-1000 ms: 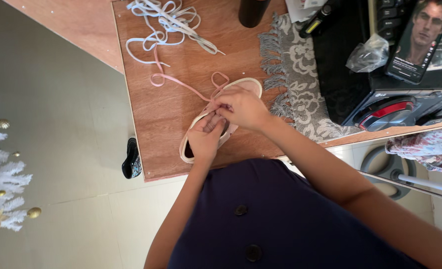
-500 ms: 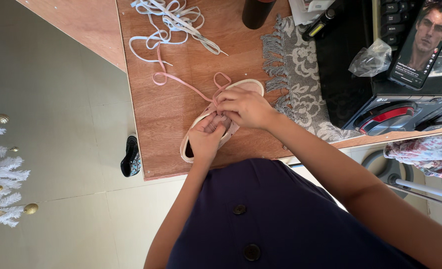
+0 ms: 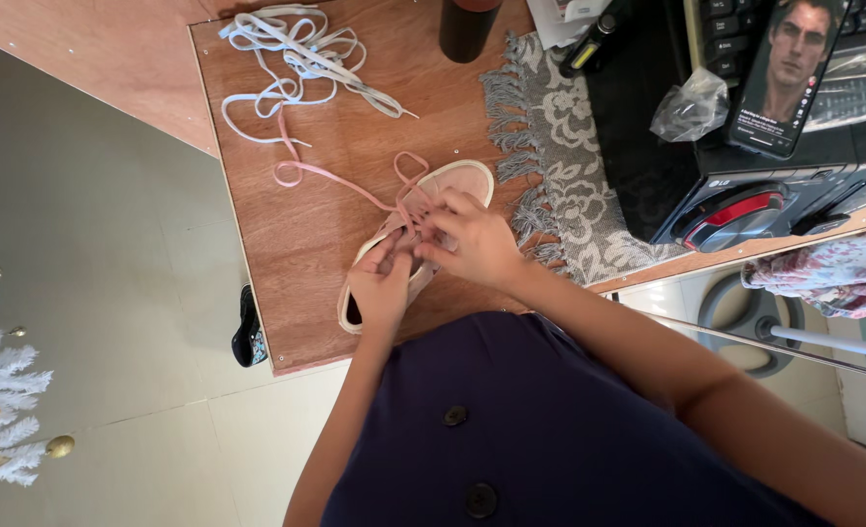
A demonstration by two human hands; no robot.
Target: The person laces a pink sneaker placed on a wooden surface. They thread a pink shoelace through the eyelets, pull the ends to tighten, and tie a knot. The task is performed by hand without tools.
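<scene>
1. Shoe (image 3: 457, 181): pale pink, cream sole, lying on the wooden table (image 3: 301, 244), toe pointing away from the person. Both hands sit on its upper; the heel opening shows just below the left hand.
2. Left hand (image 3: 379, 283): fingers curled down onto the near half of the shoe, pressing or pinching at the eyelet area. Whether it pinches lace or only steadies the upper cannot be told.
3. Right hand (image 3: 472, 239): closed in a fingertip pinch over the middle of the shoe, apparently on the pink lace where it meets the eyelets. It touches the left hand's fingertips.
4. Pink lace (image 3: 330, 176): runs from under the right hand's fingertips out to the far left of both hands, looping on the table; a small loop stands just beyond the right hand.
5. Step in hand, as judged: threading or tightening the lace through the eyelets, with much lace loose.
6. Next move, as judged: calls for a firm pinch on the lace end and a steady hold on the shoe.
7. White laces (image 3: 296, 59): tangled heap, well beyond the left hand.
8. Fringed cloth (image 3: 560, 185): just right of the right hand.
</scene>
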